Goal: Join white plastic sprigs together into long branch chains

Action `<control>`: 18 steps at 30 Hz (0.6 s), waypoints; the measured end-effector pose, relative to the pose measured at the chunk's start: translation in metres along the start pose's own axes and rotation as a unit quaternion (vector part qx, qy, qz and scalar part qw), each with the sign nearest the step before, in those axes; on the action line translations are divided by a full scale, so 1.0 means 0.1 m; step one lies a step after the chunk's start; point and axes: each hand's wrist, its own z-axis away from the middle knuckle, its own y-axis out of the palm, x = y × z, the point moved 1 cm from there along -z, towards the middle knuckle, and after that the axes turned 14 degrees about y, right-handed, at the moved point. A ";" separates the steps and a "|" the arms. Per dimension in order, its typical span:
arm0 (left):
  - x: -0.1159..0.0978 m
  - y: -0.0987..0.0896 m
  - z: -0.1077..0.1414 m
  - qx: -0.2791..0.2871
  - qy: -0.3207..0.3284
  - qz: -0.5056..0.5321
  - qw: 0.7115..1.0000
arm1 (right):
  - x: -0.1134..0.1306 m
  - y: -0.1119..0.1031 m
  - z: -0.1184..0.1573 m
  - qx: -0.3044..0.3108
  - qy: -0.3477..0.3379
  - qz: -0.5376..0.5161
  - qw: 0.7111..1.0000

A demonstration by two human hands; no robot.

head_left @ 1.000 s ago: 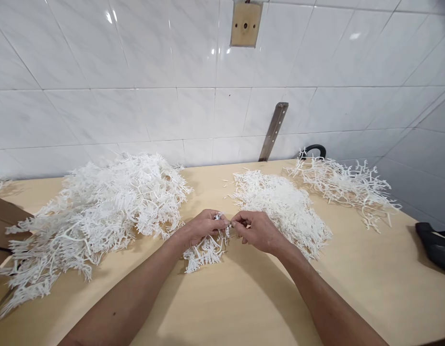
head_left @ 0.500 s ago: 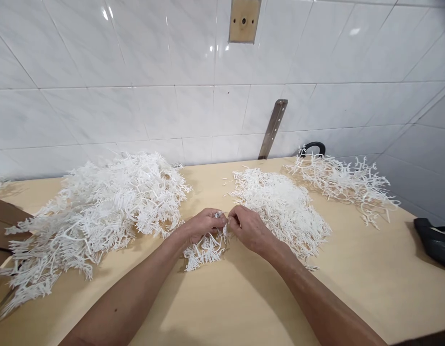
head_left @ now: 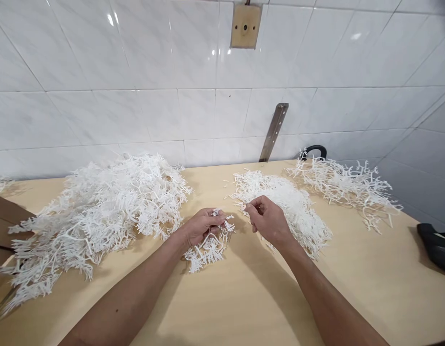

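Note:
My left hand is closed around a white branched plastic sprue, whose fine-tipped branches hang down to the table and stick out past the fingers. A small shiny bit shows at its thumb and forefinger. To the right, my right hand is held in a pinch, apart from the sprue, over the near left edge of a heap of small loose white pieces. What is between its fingertips is too small to make out. A large pile of similar branched white sprues lies left of my left hand.
Barer, tangled white sprue stems lie at the back right of the wooden table. Behind them is a black curved handle. A black object sits at the right edge, a brown cardboard box at the left. A metal strip leans on the tiled wall.
My right hand has moved right, away from my left hand, toward the heap of small pieces. My left hand keeps hold of the sprue in nearly the same place. The view has shifted slightly.

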 end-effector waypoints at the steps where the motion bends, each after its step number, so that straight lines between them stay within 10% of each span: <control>1: 0.00 0.00 0.00 -0.001 -0.001 0.002 1.000 | -0.02 -0.01 -0.02 -0.027 -0.016 0.027 0.999; 7: -0.01 0.04 -0.01 -0.015 -0.005 0.013 1.000 | -0.03 -0.06 -0.05 -0.146 -0.135 0.128 0.972; 13: -0.01 0.05 -0.02 -0.008 0.001 0.011 1.000 | 0.16 0.12 0.15 0.027 -0.197 0.068 0.978; 18: -0.02 0.08 -0.01 -0.017 -0.009 0.003 1.000 | 0.17 0.20 0.18 0.050 -0.224 0.069 0.971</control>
